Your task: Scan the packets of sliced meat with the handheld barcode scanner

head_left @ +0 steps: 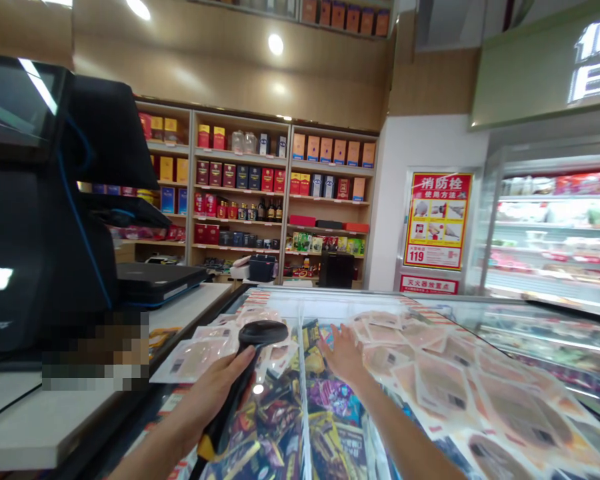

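Observation:
A black handheld barcode scanner (263,332) is in my left hand (226,375), with the fingers wrapped around its handle and the head tilted up and away from me. My right hand (345,357) reaches forward, fingers spread, over the glass-topped freezer (325,309). It is close to the left edge of a pile of flat clear packets (445,387) with small barcode labels. Whether its fingertips touch a packet I cannot tell. Behind the scanner lies a smaller group of similar packets (200,357). Colourful wrapped goods (265,427) show through the glass below.
At the left, a black checkout terminal (45,220) and a flat black device (160,280) stand on a white counter (45,420). Shelves of boxed goods (240,177) line the back wall. A lit refrigerated case (555,227) stands right of a red sign (438,221).

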Tool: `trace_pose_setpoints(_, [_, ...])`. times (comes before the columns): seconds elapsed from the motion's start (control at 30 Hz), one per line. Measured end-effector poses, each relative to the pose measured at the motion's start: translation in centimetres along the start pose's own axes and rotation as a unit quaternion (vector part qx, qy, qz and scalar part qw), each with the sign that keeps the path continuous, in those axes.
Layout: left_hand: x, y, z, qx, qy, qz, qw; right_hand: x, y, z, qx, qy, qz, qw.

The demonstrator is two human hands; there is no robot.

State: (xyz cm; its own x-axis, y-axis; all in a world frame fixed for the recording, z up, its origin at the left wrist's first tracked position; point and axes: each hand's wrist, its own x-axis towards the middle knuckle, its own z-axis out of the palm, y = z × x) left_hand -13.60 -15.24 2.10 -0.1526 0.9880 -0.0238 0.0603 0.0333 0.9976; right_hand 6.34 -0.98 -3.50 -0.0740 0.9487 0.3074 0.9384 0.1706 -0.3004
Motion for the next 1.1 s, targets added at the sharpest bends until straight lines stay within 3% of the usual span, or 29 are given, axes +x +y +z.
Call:
trace_pose_setpoints(0.2, [0.0, 0.4, 1.9, 0.025, -0.017, 0.010, 0.999, 0.3, 7.4, -1.8, -0.106, 0.070, 0.049, 0.991])
trace_pose_setpoints(0.4, [0.1, 0.6, 3.1, -0.001, -0.025, 0.000, 1.000, 0.4, 10.9, -1.5, -0.160, 0.101, 0.091, 0.978])
trace_pose_setpoints(0.7, [0.6, 1.0, 3.4, -0.003, -0.035, 0.000, 0.999, 0.2, 10.7, -2.7, -0.149, 0.093, 0.016, 0.984])
trace_pose_setpoints(0.9, [0.1, 1.3, 3.5, 0.000, -0.019, -0.001, 1.000, 0.7, 10.3, -2.1, -0.138, 0.076, -0.016, 0.987])
trace_pose_setpoints(1.1, [0.4, 1.0, 3.3, -0.004, -0.040, -0.012, 0.999, 0.6, 9.6, -1.8, -0.109, 0.040, -0.104, 0.988])
